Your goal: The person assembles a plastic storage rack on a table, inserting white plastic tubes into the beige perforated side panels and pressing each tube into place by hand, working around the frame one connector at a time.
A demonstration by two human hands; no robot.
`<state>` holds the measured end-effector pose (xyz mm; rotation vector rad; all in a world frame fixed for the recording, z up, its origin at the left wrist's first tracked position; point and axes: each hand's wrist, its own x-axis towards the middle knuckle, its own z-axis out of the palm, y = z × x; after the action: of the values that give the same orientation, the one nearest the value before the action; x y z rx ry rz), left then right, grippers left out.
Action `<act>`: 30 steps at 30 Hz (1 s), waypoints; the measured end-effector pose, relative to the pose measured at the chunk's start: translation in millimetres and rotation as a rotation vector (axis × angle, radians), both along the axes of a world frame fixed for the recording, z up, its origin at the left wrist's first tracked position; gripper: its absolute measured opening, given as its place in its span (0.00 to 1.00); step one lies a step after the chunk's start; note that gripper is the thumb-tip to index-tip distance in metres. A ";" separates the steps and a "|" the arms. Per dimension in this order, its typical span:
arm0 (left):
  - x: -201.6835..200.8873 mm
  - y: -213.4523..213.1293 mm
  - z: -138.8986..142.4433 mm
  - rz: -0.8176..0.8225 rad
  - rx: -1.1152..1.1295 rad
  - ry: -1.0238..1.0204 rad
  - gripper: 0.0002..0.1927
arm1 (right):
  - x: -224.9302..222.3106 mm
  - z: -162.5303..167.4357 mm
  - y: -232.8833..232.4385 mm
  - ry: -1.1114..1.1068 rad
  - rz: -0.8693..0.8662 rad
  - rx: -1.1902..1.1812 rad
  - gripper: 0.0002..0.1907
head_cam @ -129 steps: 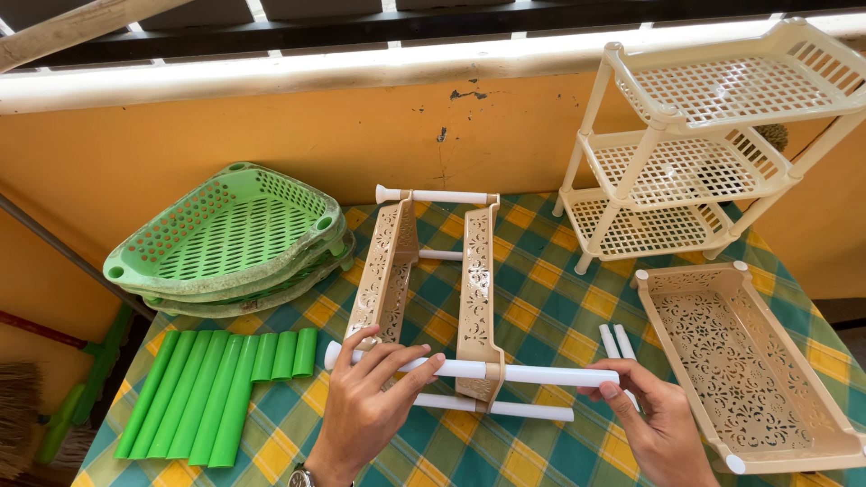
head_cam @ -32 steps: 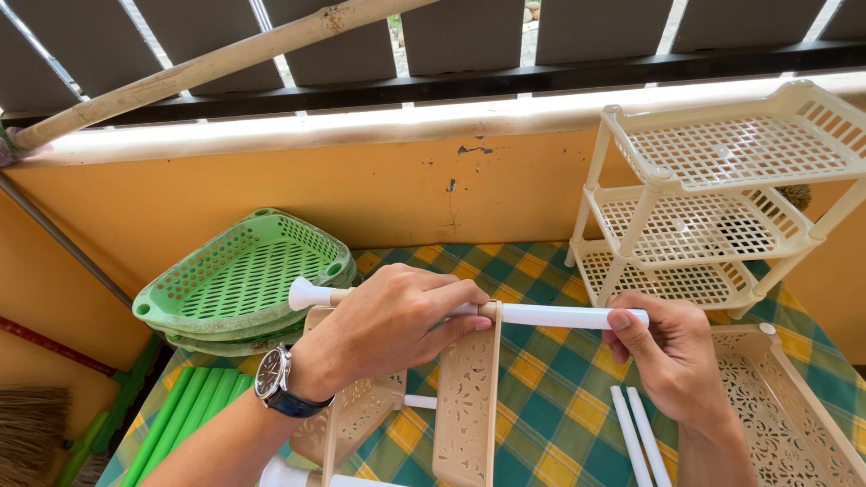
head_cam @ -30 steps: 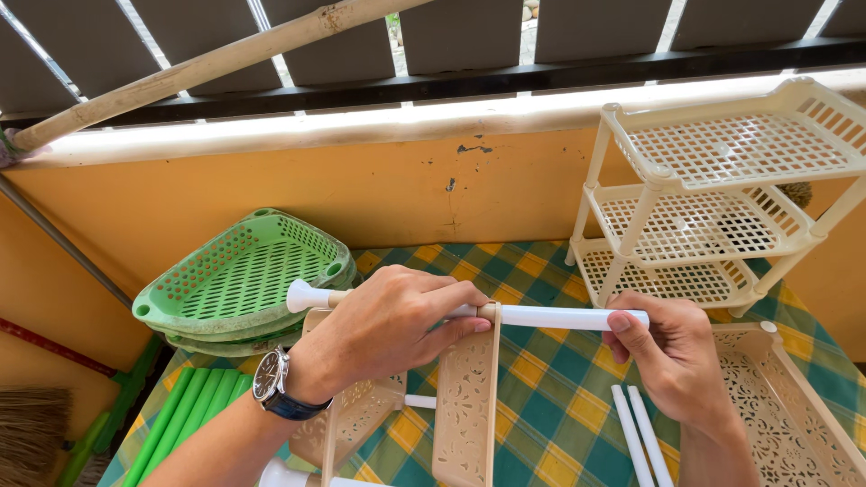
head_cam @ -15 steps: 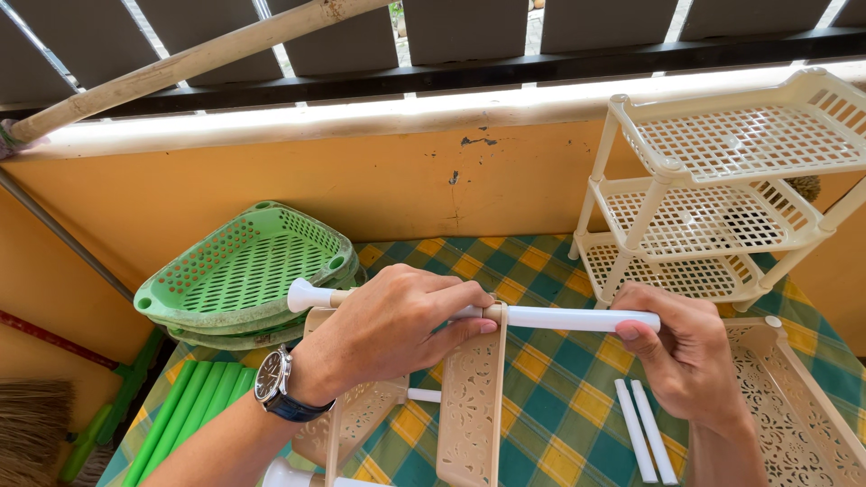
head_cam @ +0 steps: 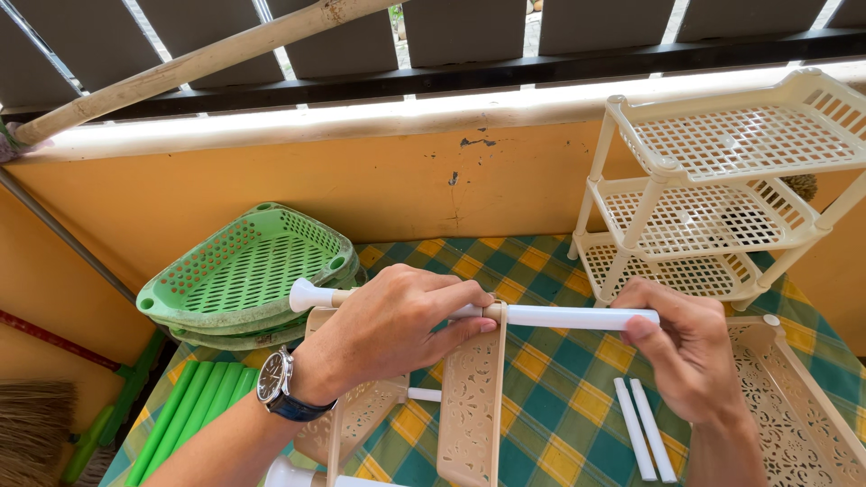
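White plastic tube [head_cam: 577, 317], level, threaded through beige perforated panel [head_cam: 472, 397]

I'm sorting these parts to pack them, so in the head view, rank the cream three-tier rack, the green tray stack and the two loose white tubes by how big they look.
1. Cream three-tier rack, largest.
2. Green tray stack, somewhat smaller, though it lies at about the same depth, so the gap looks real.
3. Two loose white tubes, clearly smallest, even though nearer the camera.

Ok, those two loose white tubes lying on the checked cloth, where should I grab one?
Take a loose white tube at its middle, from above, with fingertips on the long sides. It lies flat beside its twin, so the nearer end by the right hand also looks easy to lift. The beige tray stands close on the right.
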<state>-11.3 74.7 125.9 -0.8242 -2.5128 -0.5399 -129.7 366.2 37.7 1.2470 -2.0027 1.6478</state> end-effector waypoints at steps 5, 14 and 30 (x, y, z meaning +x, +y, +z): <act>0.4 -0.1 -1.3 -0.001 0.001 0.019 0.11 | -3.5 -0.4 2.9 -0.060 0.035 0.006 0.19; 2.7 -0.3 -1.6 -0.019 -0.001 0.033 0.10 | 1.0 3.9 7.0 -0.027 -0.058 0.102 0.13; 3.7 -0.5 -0.1 -0.021 -0.001 0.015 0.10 | 12.1 16.9 2.7 0.016 -0.110 0.090 0.10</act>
<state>-7.6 74.2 125.8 -0.8524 -2.4936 -0.5370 -117.6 368.9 54.6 1.1527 -2.1165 1.5084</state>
